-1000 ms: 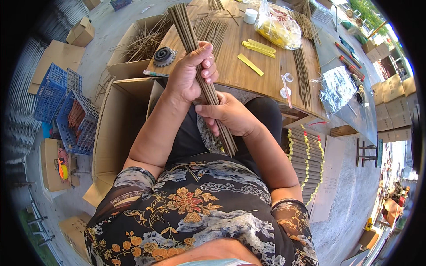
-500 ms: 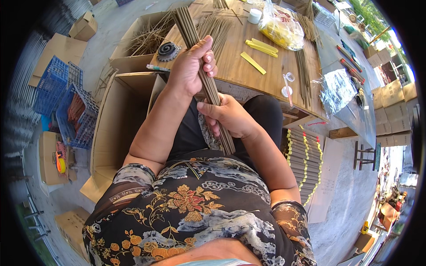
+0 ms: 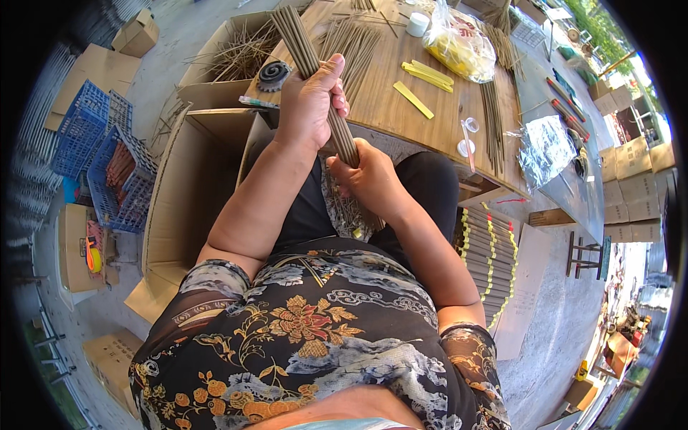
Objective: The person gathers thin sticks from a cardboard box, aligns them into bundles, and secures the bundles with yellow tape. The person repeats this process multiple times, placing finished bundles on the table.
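Note:
A slanting bundle of thin brown incense sticks (image 3: 294,37) is held over my lap, its upper end fanning slightly toward the table. My left hand (image 3: 309,102) is wrapped round the bundle's middle, thumb on top. Lower down, my right hand (image 3: 373,179) closes round the near end, which is hidden by the palm and fingers. More loose incense sticks (image 3: 352,54) lie on the wooden table (image 3: 437,132) just beyond my left hand. Between my legs, bits of stick and shiny wrapping show under my right hand.
Yellow paper strips (image 3: 413,100), a plastic bag (image 3: 459,46) with yellow contents and a black coil holder (image 3: 273,75) are on the table. An open cardboard box (image 3: 179,186) stands at my left, blue crates (image 3: 118,179) beyond it. Yellow-banded stick bundles (image 3: 491,251) lie at right.
The bundle's near end, which stuck out below my right hand, no longer shows past it. My right hand has turned and moved slightly up the slant; my left hand keeps its grip.

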{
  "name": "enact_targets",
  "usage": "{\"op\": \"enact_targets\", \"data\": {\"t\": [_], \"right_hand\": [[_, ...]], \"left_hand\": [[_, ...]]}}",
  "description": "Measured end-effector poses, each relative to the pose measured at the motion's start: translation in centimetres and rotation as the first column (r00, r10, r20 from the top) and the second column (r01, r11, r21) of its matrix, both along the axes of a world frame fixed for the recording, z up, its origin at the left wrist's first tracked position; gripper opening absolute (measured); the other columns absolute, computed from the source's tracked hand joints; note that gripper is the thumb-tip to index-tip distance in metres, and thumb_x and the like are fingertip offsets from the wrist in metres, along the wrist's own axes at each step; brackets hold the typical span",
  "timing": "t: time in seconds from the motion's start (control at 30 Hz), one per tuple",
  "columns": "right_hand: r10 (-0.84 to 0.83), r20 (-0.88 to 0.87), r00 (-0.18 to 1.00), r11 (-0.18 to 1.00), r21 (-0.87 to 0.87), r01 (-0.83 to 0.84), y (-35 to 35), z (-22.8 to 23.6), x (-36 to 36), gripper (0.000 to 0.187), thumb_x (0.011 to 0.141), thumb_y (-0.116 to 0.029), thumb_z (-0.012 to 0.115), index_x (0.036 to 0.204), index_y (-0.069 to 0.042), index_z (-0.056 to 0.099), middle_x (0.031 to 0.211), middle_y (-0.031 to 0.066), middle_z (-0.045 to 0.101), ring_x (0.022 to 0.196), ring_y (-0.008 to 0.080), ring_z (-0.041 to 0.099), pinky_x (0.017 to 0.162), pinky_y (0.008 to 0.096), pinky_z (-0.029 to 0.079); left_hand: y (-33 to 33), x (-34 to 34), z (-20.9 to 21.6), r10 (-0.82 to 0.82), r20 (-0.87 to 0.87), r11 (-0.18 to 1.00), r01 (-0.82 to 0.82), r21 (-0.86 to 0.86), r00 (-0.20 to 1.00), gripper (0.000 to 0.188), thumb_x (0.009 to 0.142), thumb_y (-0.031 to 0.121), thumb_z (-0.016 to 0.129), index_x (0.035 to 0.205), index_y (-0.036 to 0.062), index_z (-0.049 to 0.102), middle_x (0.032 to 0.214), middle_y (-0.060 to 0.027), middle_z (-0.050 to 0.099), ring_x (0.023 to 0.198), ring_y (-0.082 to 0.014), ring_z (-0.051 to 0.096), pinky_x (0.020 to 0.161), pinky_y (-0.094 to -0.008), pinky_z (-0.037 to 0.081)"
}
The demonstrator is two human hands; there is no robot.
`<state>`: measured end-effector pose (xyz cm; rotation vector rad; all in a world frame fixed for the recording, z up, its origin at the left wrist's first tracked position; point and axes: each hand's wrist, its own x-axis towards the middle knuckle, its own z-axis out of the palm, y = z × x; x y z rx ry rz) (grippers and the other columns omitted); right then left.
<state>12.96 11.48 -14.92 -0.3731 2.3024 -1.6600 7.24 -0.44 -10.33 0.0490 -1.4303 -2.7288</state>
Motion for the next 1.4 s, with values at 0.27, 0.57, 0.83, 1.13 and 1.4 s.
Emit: {"op": "enact_targets", "data": {"t": [0.27, 0.57, 0.83, 1.13, 1.4], "right_hand": [[0.542, 0.501, 0.675, 0.705, -0.708, -0.04, 1.2, 2.4, 0.3, 0.023, 0.084, -0.022, 0.058, 0.074, -0.006, 0.045, 0.052, -0.001, 0.045, 0.04, 0.0091, 0.045, 0.036, 0.0233, 0.039], [0.06, 0.227, 0.972, 0.991, -0.132, -0.03, -0.3, 0.7, 0.0, 0.022, 0.083, -0.02, 0.058, 0.079, -0.002, 0.046, 0.058, 0.0069, 0.053, 0.047, 0.0185, 0.054, 0.044, 0.0296, 0.044], [-0.11, -0.333, 0.936, 0.975, 0.146, 0.167, -1.4, -0.8, 0.6, 0.027, 0.081, -0.022, 0.06, 0.083, 0.0, 0.043, 0.061, 0.018, 0.055, 0.059, 0.034, 0.057, 0.053, 0.0384, 0.044], [0.293, 0.471, 0.832, 0.888, -0.457, -0.054, 0.0, 0.8, 0.2, 0.029, 0.084, -0.028, 0.059, 0.079, -0.004, 0.044, 0.054, 0.0002, 0.046, 0.04, 0.0082, 0.043, 0.037, 0.0241, 0.036], [0.072, 0.198, 0.977, 0.985, -0.169, -0.038, -0.7, -0.5, 0.4, 0.025, 0.085, -0.024, 0.056, 0.077, -0.005, 0.043, 0.054, 0.0008, 0.045, 0.04, 0.009, 0.043, 0.036, 0.0246, 0.037]], "left_hand": [[-2.3, -1.4, -0.7, -0.499, -0.221, 0.756, 0.545, 0.361, 0.838, 0.024, 0.086, 0.029, 0.056, 0.074, 0.0101, 0.047, 0.059, 0.0011, 0.048, 0.048, -0.007, 0.044, 0.046, -0.021, 0.036], [-0.9, -0.2, 0.1, -0.026, 0.06, 1.0, 0.026, -0.007, 0.998, 0.029, 0.079, 0.031, 0.065, 0.068, 0.0129, 0.046, 0.051, 0.0026, 0.044, 0.041, -0.0076, 0.043, 0.039, -0.0229, 0.035], [-1.1, -0.3, -0.1, -0.016, -0.021, 0.996, 0.014, -0.083, 1.0, 0.029, 0.079, 0.031, 0.066, 0.067, 0.0124, 0.046, 0.051, 0.0021, 0.044, 0.041, -0.0085, 0.044, 0.04, -0.0236, 0.037], [-2.7, -2.0, -1.8, -0.337, -0.092, 0.891, 0.349, 0.291, 0.937, 0.025, 0.084, 0.03, 0.059, 0.072, 0.012, 0.047, 0.052, 0.0032, 0.044, 0.041, -0.0076, 0.042, 0.041, -0.0227, 0.037], [-1.4, -1.5, -1.6, -0.134, 0.048, 0.984, 0.127, 0.129, 0.99, 0.025, 0.081, 0.03, 0.064, 0.074, 0.0117, 0.048, 0.052, 0.0024, 0.044, 0.041, -0.0075, 0.041, 0.04, -0.0222, 0.035]]}}
